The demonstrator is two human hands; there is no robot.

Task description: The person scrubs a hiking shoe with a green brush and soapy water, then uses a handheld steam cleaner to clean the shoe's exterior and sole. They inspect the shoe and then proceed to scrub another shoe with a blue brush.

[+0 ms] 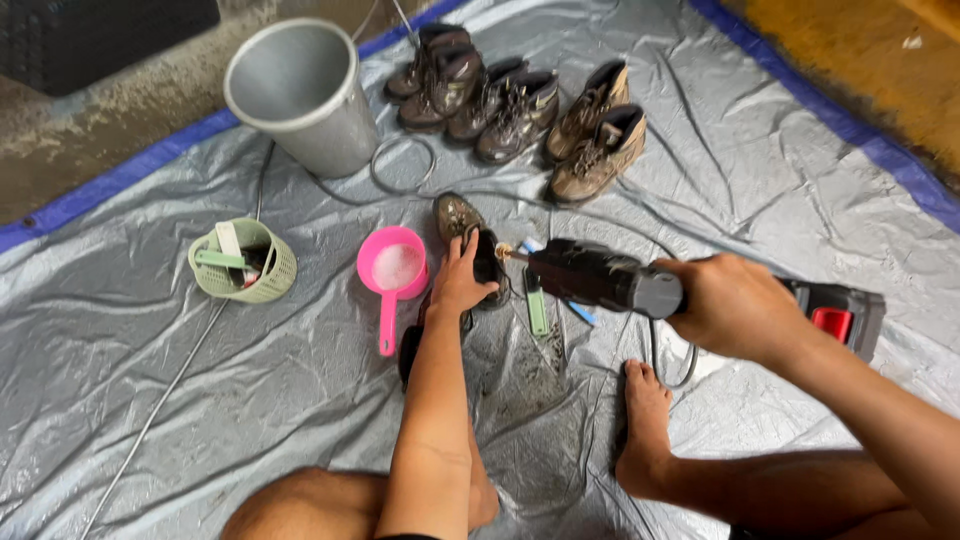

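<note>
My left hand grips a muddy brown boot by its collar, holding it upright on the grey tarp. My right hand holds a black and grey cordless spray gun with a red-marked battery end. Its brass nozzle tip points at the boot's opening, almost touching it. A green brush lies on the tarp under the gun. My bare feet rest on the tarp below.
Several more boots stand in a row at the back. A metal bucket sits at the back left, a pink scoop with foamy water beside the boot, and a green basket with brushes at left. A hose crosses the tarp.
</note>
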